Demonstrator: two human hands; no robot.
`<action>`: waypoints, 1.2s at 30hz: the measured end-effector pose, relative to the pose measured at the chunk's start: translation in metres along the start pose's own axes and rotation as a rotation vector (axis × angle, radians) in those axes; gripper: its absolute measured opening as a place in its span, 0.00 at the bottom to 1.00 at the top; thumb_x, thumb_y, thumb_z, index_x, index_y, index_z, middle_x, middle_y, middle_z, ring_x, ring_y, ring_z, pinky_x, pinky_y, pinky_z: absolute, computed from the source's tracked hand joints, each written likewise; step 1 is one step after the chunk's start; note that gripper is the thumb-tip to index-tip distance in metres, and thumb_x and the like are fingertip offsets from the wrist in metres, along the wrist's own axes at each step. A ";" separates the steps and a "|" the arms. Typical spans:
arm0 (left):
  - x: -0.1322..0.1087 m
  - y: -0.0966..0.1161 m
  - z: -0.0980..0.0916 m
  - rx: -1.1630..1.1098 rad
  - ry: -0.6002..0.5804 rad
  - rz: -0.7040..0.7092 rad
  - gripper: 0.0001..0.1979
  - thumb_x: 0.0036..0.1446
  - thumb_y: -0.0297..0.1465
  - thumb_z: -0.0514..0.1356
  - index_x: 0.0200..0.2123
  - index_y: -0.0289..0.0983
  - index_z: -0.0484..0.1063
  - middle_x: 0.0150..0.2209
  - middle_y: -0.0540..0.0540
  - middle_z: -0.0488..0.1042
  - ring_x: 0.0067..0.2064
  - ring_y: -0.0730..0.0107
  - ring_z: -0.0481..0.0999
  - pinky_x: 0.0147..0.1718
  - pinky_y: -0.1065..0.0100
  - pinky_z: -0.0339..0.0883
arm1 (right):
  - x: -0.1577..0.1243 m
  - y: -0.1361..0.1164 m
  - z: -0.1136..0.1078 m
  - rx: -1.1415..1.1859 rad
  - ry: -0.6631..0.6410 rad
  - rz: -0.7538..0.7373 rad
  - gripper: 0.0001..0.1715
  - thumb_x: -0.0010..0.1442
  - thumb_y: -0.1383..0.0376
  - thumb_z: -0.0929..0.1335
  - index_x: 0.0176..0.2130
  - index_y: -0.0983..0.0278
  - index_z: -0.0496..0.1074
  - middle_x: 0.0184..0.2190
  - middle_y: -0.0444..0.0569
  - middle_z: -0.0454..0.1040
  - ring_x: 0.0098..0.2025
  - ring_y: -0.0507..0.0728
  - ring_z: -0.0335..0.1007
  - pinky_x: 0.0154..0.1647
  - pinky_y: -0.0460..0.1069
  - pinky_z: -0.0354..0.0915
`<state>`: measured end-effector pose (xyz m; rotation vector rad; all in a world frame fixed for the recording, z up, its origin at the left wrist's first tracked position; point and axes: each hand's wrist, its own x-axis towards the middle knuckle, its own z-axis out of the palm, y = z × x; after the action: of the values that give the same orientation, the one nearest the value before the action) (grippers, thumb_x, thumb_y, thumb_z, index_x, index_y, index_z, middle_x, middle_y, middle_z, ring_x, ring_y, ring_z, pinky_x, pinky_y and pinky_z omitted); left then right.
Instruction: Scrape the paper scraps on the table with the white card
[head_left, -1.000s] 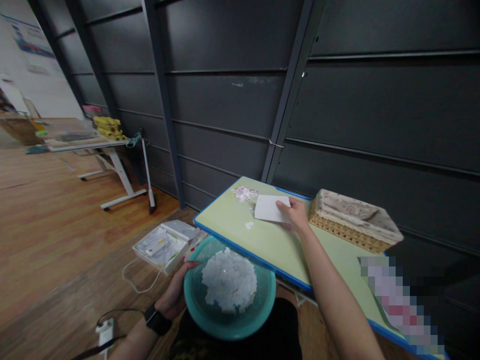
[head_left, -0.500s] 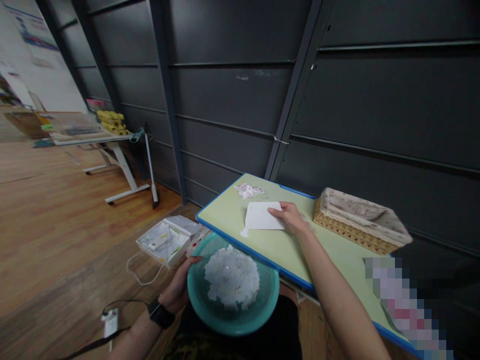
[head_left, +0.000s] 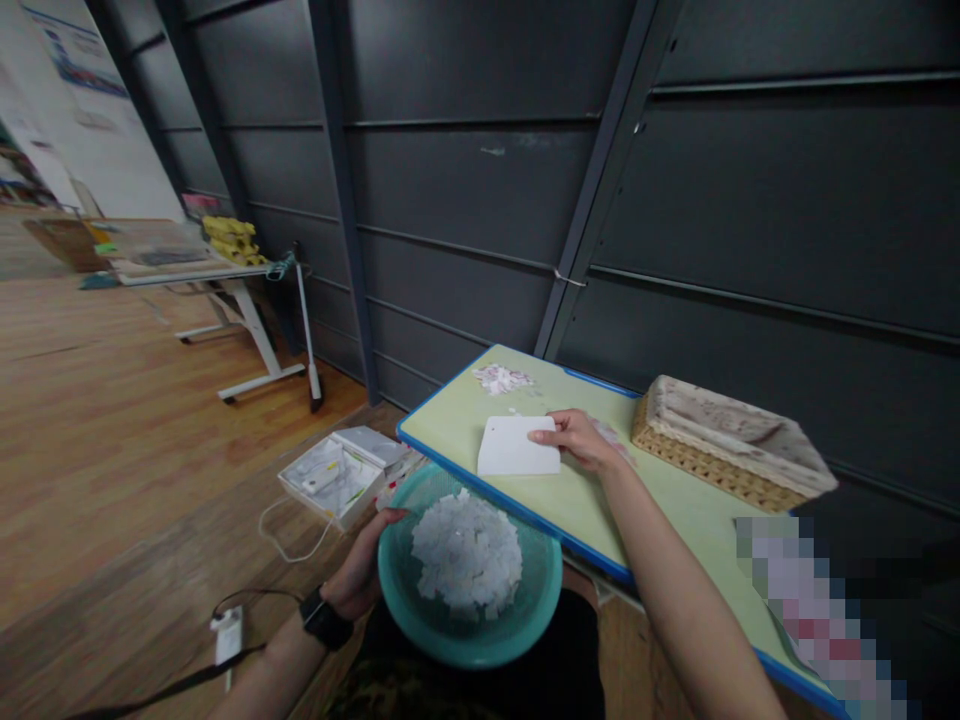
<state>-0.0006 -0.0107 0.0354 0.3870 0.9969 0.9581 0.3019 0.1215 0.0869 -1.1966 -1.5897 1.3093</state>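
Observation:
My left hand point(head_left: 369, 562) is closed on the left rim of a green basket point(head_left: 546, 600), which sits at the table's front edge over my lap. Many small white paper pieces point(head_left: 469, 550) are heaped in it. Between the thumb and fingers of my right hand point(head_left: 577, 438) is a flat white card-like sheet point(head_left: 517, 447), low over the pale green table point(head_left: 555, 505) and close to its front edge. Behind the sheet lies a small pile of whitish scraps point(head_left: 501, 378). Other pinkish scraps point(head_left: 611, 432) show just past my right hand.
A wicker basket with a cloth lining point(head_left: 712, 450) stands at the table's back right. On the floor at left are an open white box point(head_left: 334, 475) and a power strip point(head_left: 229, 635). Another table point(head_left: 165, 270) stands farther left. A dark panelled wall runs behind.
My right hand has drawn the white sheet a little toward the table's front edge, and it now covers the spot where a small white scrap lay. My left hand still holds the green basket.

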 end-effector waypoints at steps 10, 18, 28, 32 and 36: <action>0.002 -0.001 -0.003 0.011 -0.017 -0.029 0.10 0.55 0.32 0.57 0.36 0.32 0.73 0.21 0.47 0.80 0.22 0.66 0.76 0.26 0.67 0.69 | 0.015 0.015 -0.030 -0.469 0.799 -0.213 0.28 0.51 0.45 0.65 0.29 0.68 0.72 0.18 0.45 0.67 0.22 0.52 0.60 0.21 0.45 0.51; 0.003 -0.002 -0.002 0.012 0.037 -0.005 0.12 0.55 0.32 0.57 0.39 0.31 0.72 0.22 0.47 0.80 0.23 0.65 0.77 0.24 0.67 0.69 | 0.016 0.016 -0.011 -0.641 0.673 -0.266 0.25 0.52 0.47 0.62 0.21 0.65 0.66 0.15 0.41 0.60 0.21 0.50 0.53 0.23 0.46 0.46; 0.004 -0.002 -0.005 -0.032 0.018 0.021 0.09 0.52 0.32 0.60 0.35 0.32 0.73 0.24 0.46 0.81 0.28 0.63 0.80 0.26 0.67 0.70 | 0.008 0.003 0.001 -0.532 0.451 -0.257 0.18 0.45 0.53 0.67 0.19 0.65 0.65 0.15 0.41 0.60 0.21 0.50 0.53 0.22 0.46 0.46; 0.003 0.001 -0.004 -0.054 0.015 0.026 0.11 0.53 0.30 0.59 0.39 0.31 0.73 0.28 0.43 0.82 0.32 0.61 0.80 0.32 0.64 0.71 | 0.005 -0.003 0.007 -0.447 0.318 -0.250 0.19 0.43 0.53 0.69 0.17 0.65 0.64 0.15 0.41 0.59 0.21 0.49 0.52 0.21 0.45 0.46; 0.003 0.002 -0.006 -0.078 -0.043 0.015 0.15 0.53 0.29 0.58 0.44 0.30 0.71 0.32 0.43 0.82 0.34 0.61 0.81 0.35 0.64 0.71 | 0.002 -0.005 0.013 -0.345 0.190 -0.200 0.20 0.42 0.52 0.71 0.19 0.65 0.65 0.17 0.41 0.61 0.21 0.49 0.53 0.21 0.45 0.48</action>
<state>-0.0060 -0.0076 0.0318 0.3486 0.9159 0.9955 0.2882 0.1192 0.0895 -1.2836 -1.7866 0.7909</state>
